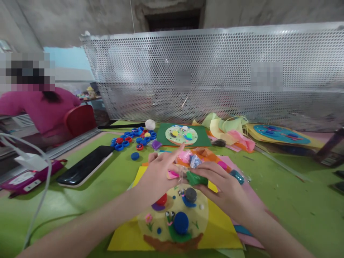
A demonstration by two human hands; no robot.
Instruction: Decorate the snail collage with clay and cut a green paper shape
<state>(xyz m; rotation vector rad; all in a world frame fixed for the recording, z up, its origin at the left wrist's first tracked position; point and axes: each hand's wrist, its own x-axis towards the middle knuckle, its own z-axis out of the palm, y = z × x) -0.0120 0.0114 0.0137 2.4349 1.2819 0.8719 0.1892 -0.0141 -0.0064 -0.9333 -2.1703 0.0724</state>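
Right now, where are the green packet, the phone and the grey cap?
Green packet point(197, 177): head view, its middle.
Phone point(86, 165): head view, its dark screen.
Grey cap point(191, 194): head view, its top.

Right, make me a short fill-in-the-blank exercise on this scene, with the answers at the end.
1. The right hand holds a small packet coloured ____.
2. The nearer round picture lies on a sheet coloured ____.
3. The phone lies between the power strip and the caps, on the person's ____ side.
4. The chair in the background is coloured ____.

Missing words: green; yellow; left; red.
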